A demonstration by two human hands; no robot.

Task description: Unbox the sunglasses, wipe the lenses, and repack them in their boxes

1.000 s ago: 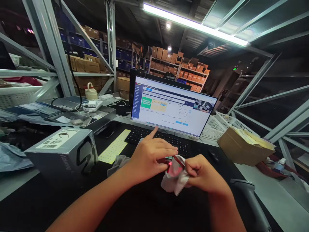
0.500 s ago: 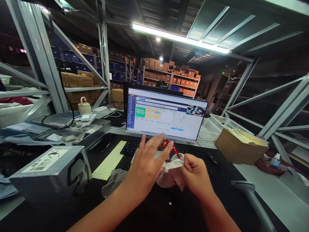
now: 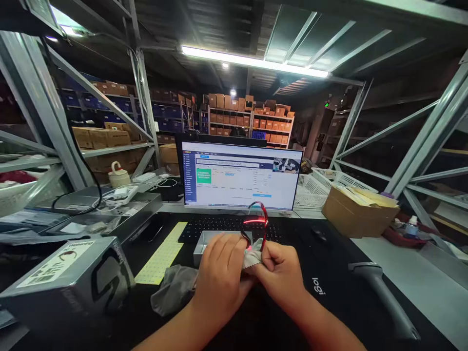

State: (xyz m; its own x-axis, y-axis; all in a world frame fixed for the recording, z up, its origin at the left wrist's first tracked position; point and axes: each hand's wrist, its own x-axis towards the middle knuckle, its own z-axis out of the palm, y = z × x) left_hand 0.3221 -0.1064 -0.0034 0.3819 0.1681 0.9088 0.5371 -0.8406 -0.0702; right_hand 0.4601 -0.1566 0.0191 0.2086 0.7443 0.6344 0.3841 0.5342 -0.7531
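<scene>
My right hand (image 3: 283, 270) is closed in a fist, gripping a pale grey cloth (image 3: 253, 258) with a zigzag edge. Out of the cloth rises a thin, glossy red and black loop (image 3: 265, 222) that looks like a bracelet. My left hand (image 3: 224, 263) is closed against the cloth's other side, fingertips by the loop's black end; its thumb is hidden. Just beyond the left fingers lies a small open grey box (image 3: 200, 248), partly covered by the hand. A grey cloth pouch (image 3: 173, 290) rests left of the left wrist.
A monitor (image 3: 241, 180) and keyboard (image 3: 208, 224) stand ahead. At left are a yellow sticker sheet (image 3: 161, 256) and a large grey box (image 3: 69, 287). A mouse (image 3: 318, 234), a barcode scanner (image 3: 383, 297) and a cardboard box (image 3: 347, 212) sit at right.
My left hand has come down from its raised, spread pose and closed at the cloth beside the right hand. The red loop now stands higher, and the small grey box shows more.
</scene>
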